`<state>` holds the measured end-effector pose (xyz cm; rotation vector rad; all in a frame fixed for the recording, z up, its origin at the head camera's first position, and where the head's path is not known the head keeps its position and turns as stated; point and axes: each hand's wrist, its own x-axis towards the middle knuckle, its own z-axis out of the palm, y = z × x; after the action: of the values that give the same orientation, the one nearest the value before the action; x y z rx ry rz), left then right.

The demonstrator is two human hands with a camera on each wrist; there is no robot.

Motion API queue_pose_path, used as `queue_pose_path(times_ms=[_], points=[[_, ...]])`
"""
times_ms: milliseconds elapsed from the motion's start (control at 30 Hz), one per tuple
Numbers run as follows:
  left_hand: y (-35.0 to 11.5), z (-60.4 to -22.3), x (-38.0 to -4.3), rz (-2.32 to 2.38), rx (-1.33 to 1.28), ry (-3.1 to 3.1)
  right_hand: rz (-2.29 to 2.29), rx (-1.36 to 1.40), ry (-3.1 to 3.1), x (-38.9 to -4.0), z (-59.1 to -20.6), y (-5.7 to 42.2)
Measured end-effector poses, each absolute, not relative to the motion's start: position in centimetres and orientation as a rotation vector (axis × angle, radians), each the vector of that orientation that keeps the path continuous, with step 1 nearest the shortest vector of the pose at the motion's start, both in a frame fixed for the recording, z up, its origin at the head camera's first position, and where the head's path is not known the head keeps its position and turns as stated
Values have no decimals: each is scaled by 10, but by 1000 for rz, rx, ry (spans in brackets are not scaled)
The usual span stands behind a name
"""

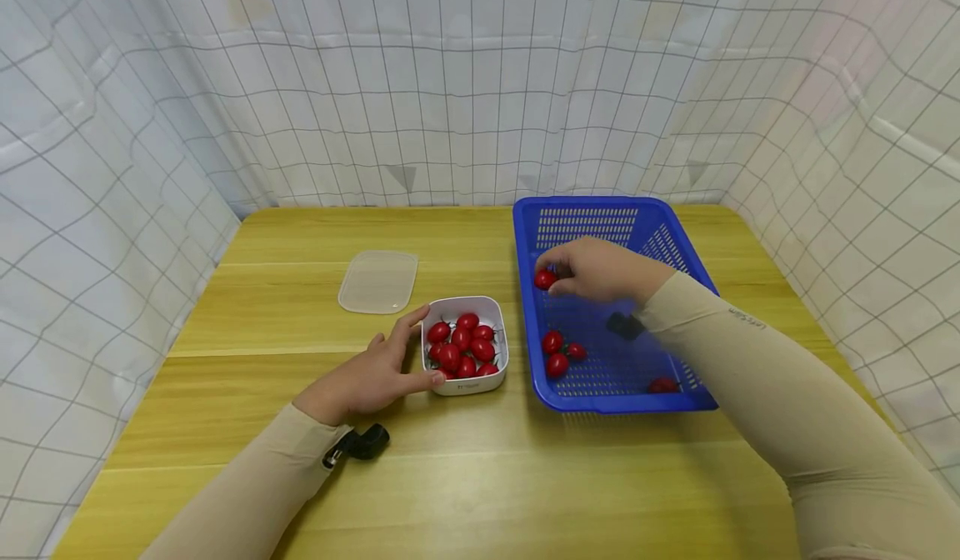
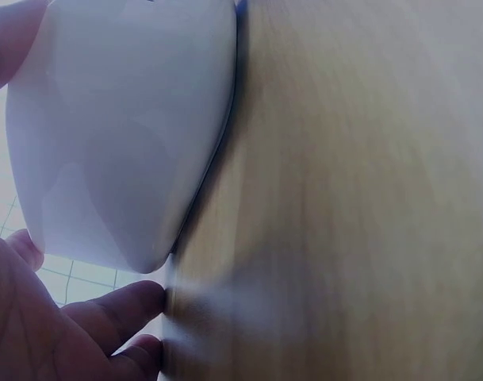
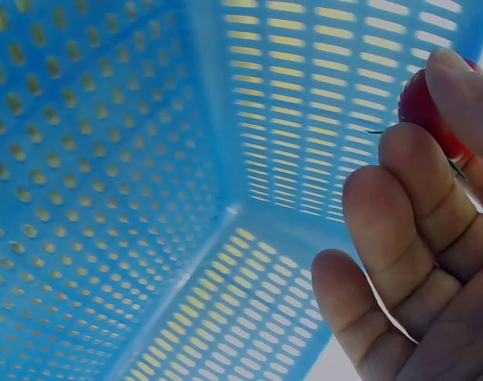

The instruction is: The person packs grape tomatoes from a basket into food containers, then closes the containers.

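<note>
Between thumb and fingertips, my right hand [image 1: 603,270] pinches a cherry tomato [image 1: 545,280] above the left part of the blue basket [image 1: 528,318]. The right wrist view shows its thin green stem beside the red skin [image 3: 422,111]. Several cherry tomatoes lie on the basket floor, some in a cluster [image 1: 557,365] near the left wall and one [image 1: 663,385] at the front right. My left hand [image 1: 375,377] holds the white square container [image 1: 468,387] from its left side, thumb at the front and index finger at the back corner. Many cherry tomatoes [image 1: 461,339] fill the container.
A translucent lid [image 1: 378,282] lies flat on the wooden table [image 1: 465,477], behind and left of the container. White checked curtains [image 1: 465,85] hang behind the table and along both sides. The basket's raised wall stands just right of the container.
</note>
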<state>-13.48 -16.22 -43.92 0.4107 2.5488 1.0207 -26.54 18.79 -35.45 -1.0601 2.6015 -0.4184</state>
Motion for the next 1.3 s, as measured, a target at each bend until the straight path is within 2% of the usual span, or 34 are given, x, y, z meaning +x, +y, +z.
queue_pose_path(times_ms=[500,1033,1300], points=[[-162,-440,-135,1041,433,2543,-540,-1196,2593,-247,-315,164],[-163,-440,-135,1017,421,2550,-463,-1332,2499,-238,-312,133],[-162,-440,-135,1029,429,2546,-401,-1283,2500,-234,-313,127]])
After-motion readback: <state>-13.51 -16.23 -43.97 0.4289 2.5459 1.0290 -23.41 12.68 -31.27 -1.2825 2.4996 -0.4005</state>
